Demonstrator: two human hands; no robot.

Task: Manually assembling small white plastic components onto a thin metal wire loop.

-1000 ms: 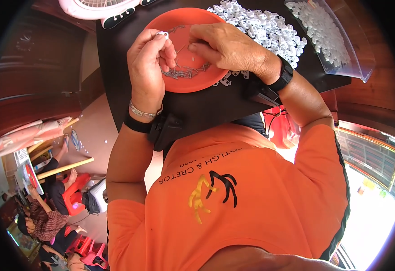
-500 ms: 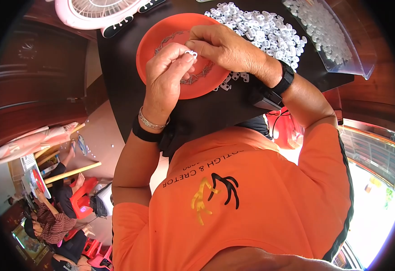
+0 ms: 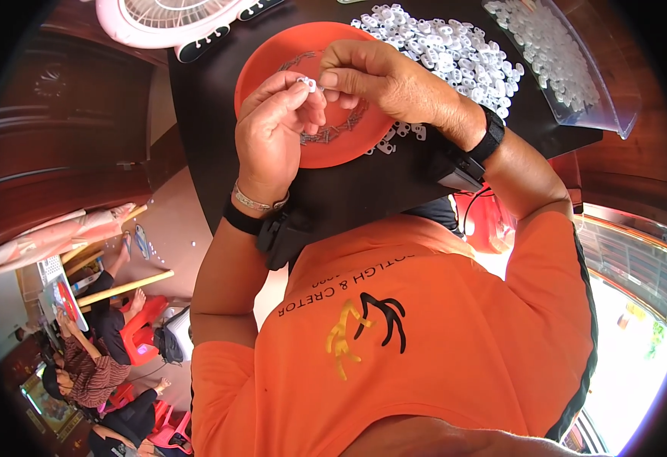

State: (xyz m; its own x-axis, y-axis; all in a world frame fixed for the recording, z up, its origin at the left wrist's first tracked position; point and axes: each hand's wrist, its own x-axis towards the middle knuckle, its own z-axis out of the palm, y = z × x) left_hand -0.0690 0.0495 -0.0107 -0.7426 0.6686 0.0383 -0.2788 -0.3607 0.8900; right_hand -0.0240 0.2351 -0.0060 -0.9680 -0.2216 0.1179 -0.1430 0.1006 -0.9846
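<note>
Over a round orange basin [image 3: 261, 57], my left hand [image 3: 268, 122] pinches a small white plastic clip [image 3: 307, 84] between thumb and fingertips. My right hand [image 3: 375, 76] comes in from the right, its thumb and forefinger pressed together just beside the clip. Whatever lies in that right pinch is too small to make out. Thin grey metal pins that look like nails [image 3: 329, 133] lie in a ring on the basin's floor, partly covered by both hands. A heap of similar white clips [image 3: 455, 57] spreads on the dark table behind my right hand.
A clear plastic tray [image 3: 611, 114] of white pieces stands at the far right of the dark table [image 3: 204, 145]. A pink-and-white fan [image 3: 169, 19] is at the far left. A few clips [image 3: 390, 141] lie by the basin's right rim. Other people [image 3: 93, 381] sit at lower left.
My hands have drawn slightly apart. The left has shifted a little left with the white clip, which now shows above its thumb. Its other fingers have spread a little.
</note>
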